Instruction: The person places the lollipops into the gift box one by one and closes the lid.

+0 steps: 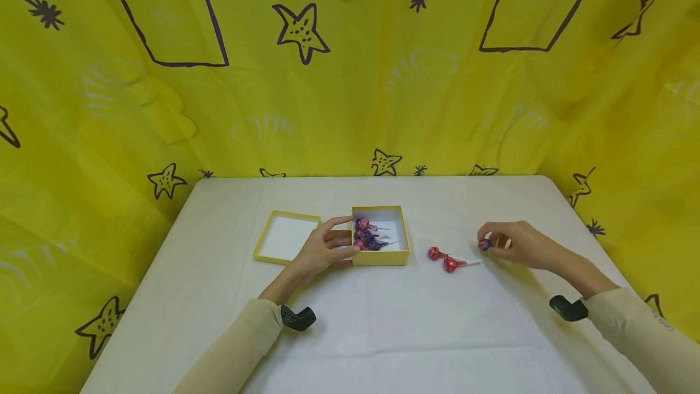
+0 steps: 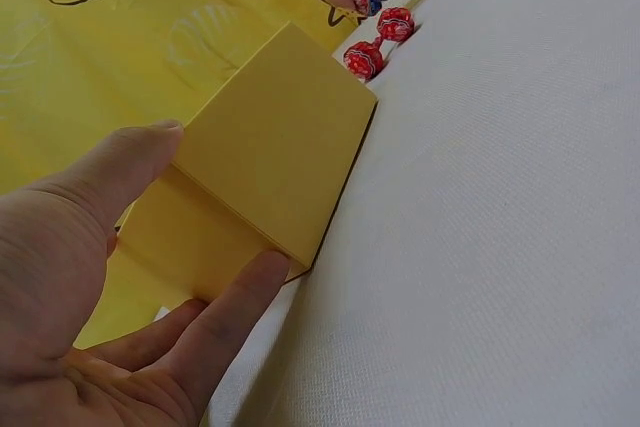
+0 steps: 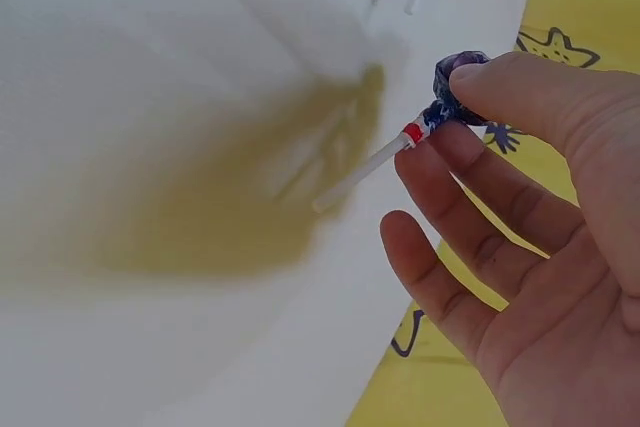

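A yellow box (image 1: 381,258) with a white inside stands on the table. Several wrapped lollipops (image 1: 374,244) lie in it, their heads toward its left wall. My left hand (image 1: 322,246) holds the box at its left side; in the left wrist view the thumb (image 2: 150,152) is at one edge of that wall and a finger (image 2: 235,312) at the opposite edge. My right hand (image 1: 516,244) pinches a blue-purple wrapped lollipop (image 3: 458,72) by its head, between thumb and fingers. Its white stick (image 3: 360,175) points away from the palm. Two red lollipops (image 1: 449,264) lie left of this hand.
The yellow-edged lid (image 1: 284,236) lies left of the box, white inside up, partly behind my left hand. A white cloth (image 1: 415,333) covers the table. Yellow patterned curtains (image 1: 350,108) hang behind and at both sides.
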`<state>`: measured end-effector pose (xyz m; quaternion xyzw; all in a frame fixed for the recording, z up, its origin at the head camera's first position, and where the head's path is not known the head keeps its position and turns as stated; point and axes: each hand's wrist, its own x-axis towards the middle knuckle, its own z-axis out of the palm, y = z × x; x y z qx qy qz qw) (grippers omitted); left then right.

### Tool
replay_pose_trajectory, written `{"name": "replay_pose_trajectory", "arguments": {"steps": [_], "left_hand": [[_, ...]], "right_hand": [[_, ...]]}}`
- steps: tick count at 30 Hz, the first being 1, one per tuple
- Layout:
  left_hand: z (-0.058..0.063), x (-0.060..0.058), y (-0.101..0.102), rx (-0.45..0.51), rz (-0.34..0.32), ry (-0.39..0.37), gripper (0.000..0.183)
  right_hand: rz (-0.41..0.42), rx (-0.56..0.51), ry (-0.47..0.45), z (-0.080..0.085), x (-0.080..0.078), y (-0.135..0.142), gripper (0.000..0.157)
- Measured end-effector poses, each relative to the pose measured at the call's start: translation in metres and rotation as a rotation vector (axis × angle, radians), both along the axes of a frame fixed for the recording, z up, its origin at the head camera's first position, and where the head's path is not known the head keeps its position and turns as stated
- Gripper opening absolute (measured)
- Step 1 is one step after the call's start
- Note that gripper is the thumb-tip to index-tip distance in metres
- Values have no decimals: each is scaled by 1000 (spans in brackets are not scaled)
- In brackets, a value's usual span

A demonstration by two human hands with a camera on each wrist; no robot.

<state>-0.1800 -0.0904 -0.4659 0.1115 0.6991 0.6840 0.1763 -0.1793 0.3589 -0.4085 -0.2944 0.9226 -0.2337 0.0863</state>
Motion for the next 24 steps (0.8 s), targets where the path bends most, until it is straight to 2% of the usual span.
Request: {"name": "replay_pose_trajectory", "arguments": {"steps": [9,24], "left_hand": [[-1,-1,0,18,-9,-1,75],[0,0,0,37,-7,-8,74]], "right_hand": [[44,1,18,12,-7,-9,28],[86,36,44,42,-26,-40,25]]}}
